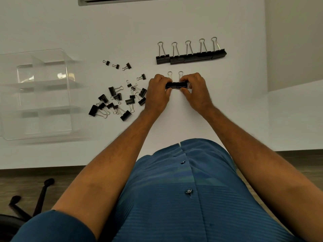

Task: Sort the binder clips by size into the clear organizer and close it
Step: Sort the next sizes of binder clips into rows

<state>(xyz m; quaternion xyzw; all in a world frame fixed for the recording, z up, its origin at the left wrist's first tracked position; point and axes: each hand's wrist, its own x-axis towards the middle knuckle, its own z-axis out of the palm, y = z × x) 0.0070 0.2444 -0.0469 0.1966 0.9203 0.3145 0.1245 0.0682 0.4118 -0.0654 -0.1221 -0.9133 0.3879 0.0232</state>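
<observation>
Two medium black binder clips [176,84] stand side by side on the white table, wire handles pointing away from me. My left hand [158,92] pinches the left clip and my right hand [194,90] pinches the right one. Behind them a row of several large clips [190,55] is lined up. A loose pile of smaller black clips [118,100] lies left of my hands. The clear organizer [40,95] with its divided compartments sits at the far left, open, and I see no clips in it.
The table's near edge [70,167] runs just in front of my body. A chair base [35,203] shows on the floor at lower left. A grey panel [122,0] lies at the table's far edge.
</observation>
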